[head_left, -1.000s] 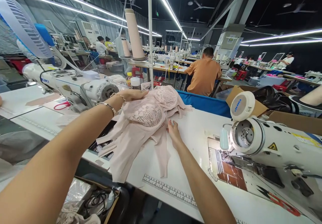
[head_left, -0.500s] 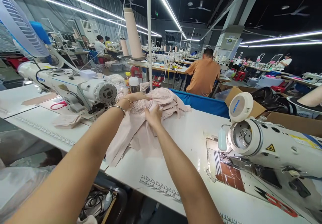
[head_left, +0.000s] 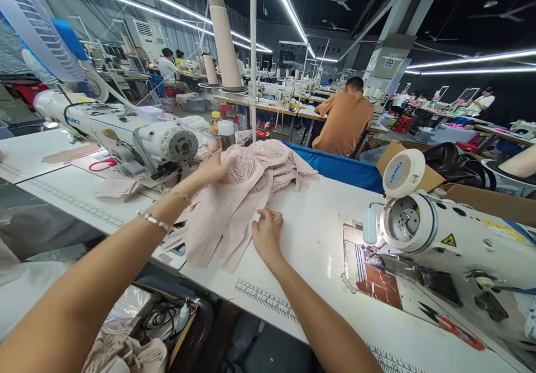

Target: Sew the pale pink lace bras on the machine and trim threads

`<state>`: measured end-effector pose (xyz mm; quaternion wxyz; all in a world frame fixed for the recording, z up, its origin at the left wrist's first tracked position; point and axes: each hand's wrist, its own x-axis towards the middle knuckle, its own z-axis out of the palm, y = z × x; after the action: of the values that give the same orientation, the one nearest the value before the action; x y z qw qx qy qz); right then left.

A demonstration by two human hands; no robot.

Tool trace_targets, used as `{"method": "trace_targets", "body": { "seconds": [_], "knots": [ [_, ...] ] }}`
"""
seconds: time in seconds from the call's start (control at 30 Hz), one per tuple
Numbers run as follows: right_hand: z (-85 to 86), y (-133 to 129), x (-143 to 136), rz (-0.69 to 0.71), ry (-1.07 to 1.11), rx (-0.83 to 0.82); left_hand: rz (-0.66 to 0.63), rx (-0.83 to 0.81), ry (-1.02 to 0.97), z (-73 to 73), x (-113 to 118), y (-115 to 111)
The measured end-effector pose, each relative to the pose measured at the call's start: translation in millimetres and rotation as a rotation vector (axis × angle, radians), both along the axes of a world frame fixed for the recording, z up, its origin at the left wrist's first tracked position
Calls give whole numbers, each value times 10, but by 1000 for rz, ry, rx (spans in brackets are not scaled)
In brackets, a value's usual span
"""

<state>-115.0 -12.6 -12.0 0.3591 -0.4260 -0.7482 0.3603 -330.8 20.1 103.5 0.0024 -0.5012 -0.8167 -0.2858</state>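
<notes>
A pile of pale pink bra pieces [head_left: 247,205] with lace cups [head_left: 242,167] lies in the middle of the white table, their long plain panels hanging toward me. My left hand [head_left: 213,171] rests against the left side of the top lace cup, its fingers stretched out and not closed round the fabric. Just right of the panels' edge, my right hand [head_left: 268,233] hovers low over the table. Its fingers are loosely bent and apart, with nothing seen between them.
Sewing machines stand left [head_left: 138,138] and right [head_left: 452,244]. Red-handled snips [head_left: 454,328] lie near the right machine. Behind the pile are a jar [head_left: 226,133], thread cones [head_left: 226,49] and a blue cloth bin [head_left: 339,166]. A person in orange [head_left: 345,119] sits beyond.
My right hand has let go of the lace cup and come down toward me, right of the panels. My left hand has shifted left on the cup, and the fabric lies flatter.
</notes>
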Motion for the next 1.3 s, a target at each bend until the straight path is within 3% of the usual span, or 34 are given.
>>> {"method": "trace_targets", "body": {
  "seconds": [0.1, 0.2, 0.33, 0.43, 0.57, 0.63, 0.73, 0.8, 0.87, 1.1, 1.3],
  "knots": [
    [-46, 52, -32, 26, -46, 13, -11, 97, -43, -406, 211, -134],
    [-8, 142, -234, 101, -127, 3, 3, 207, -72, -622, 317, -42],
    [126, 203, -404, 191, -253, 0, -36, 306, -87, -556, 237, 152],
    [160, -8, -265, 297, -312, 56, -20, 370, -56, -433, 233, 121],
    [62, -533, 265, 382, -314, 192, -77, 453, 63, -426, 596, -250],
    [50, -750, 613, 248, -149, 386, -195, 456, 124, -507, 925, -538],
    [154, -977, 1130, -80, 85, 602, -434, 394, 277, -646, 1478, -984],
    [241, -1120, 1414, -179, 99, 695, -547, 343, 447, -702, 1812, -1222],
    [282, -1297, 1632, -193, 46, 766, -574, 331, 572, -725, 2090, -1397],
    [141, -1960, 2034, -107, -210, 882, -587, 437, 666, -796, 2766, -1873],
    [98, -2383, 2180, -115, -177, 891, -633, 369, 622, -808, 3024, -2112]
  ]
}}
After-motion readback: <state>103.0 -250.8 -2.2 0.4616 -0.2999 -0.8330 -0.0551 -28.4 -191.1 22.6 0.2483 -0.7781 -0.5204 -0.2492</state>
